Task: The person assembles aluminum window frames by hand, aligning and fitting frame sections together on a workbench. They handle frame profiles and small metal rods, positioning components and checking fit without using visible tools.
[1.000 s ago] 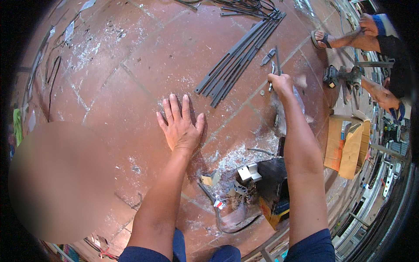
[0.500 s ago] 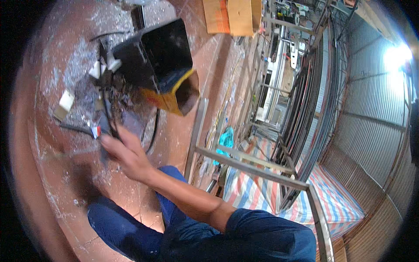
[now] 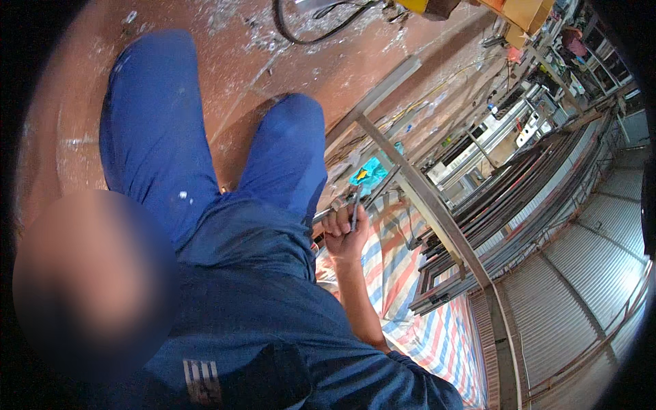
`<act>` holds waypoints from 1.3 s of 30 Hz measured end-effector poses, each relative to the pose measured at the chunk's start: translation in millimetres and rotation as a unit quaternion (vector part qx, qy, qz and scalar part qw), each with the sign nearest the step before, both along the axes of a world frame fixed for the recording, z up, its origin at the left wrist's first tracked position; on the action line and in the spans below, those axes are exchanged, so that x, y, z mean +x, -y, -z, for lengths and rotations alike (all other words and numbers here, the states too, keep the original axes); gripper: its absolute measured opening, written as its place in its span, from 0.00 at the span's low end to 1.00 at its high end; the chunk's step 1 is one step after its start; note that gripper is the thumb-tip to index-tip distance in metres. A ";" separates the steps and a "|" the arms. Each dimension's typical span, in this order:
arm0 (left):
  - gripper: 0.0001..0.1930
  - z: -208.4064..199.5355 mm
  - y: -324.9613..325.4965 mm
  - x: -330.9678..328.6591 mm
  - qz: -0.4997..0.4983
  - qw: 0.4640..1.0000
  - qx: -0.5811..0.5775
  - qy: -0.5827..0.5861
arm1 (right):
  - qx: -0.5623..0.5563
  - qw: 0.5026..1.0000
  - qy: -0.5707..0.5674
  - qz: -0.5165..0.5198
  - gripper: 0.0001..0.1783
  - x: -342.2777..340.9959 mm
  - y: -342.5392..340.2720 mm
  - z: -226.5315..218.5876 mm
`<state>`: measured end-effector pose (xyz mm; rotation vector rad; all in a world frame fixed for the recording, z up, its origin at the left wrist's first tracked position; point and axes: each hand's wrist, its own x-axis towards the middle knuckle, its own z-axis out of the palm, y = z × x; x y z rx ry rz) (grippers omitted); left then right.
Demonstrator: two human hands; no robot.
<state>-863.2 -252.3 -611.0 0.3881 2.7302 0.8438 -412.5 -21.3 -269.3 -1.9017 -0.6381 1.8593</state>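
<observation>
My right hand (image 3: 345, 231) is closed beside my right knee, with its fingers curled in. A slim dark rod-shaped tool (image 3: 355, 207) rises out of the grip; its exact kind is too small to tell. Just beyond its tip lies a crumpled turquoise plastic bag (image 3: 370, 175) with a yellow patch on it. Below the hand spreads a red, white and blue striped sheet (image 3: 403, 273). My left hand is out of the picture.
A rectangular metal frame (image 3: 427, 198) stands close to the right of my hand. Past it are stacked long metal bars (image 3: 502, 198) and a corrugated wall (image 3: 567, 273). A black cable (image 3: 290, 35) curves over the littered floor near the top edge, with a cardboard box (image 3: 526, 14) farther right.
My right hand has left the scraps on the floor and come right, to beside my knee. The view has swung, so the black and yellow container is mostly beyond the top edge.
</observation>
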 end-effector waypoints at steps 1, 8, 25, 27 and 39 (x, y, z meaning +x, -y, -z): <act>0.34 -9.9 25.9 29.3 -0.004 0.999 0.013 0.038 | -0.013 1.000 -0.023 -0.004 0.22 6.3 -0.3 2.9; 0.36 -135.3 67.8 95.5 0.071 0.928 0.118 0.345 | 0.058 0.984 -0.163 -0.034 0.22 -17.7 -24.5 -5.4; 0.42 -615.4 -280.1 177.8 0.416 0.316 0.757 0.393 | 0.327 0.942 -0.065 0.020 0.24 105.1 82.0 -19.5; 0.43 -661.2 -286.2 206.8 0.390 0.257 0.776 0.424 | 0.357 0.932 -0.041 0.042 0.23 114.7 79.3 -35.7; 0.42 -681.8 -334.0 176.3 0.435 0.367 0.779 0.264 | 0.509 0.774 -0.240 0.291 0.12 225.3 35.8 -55.3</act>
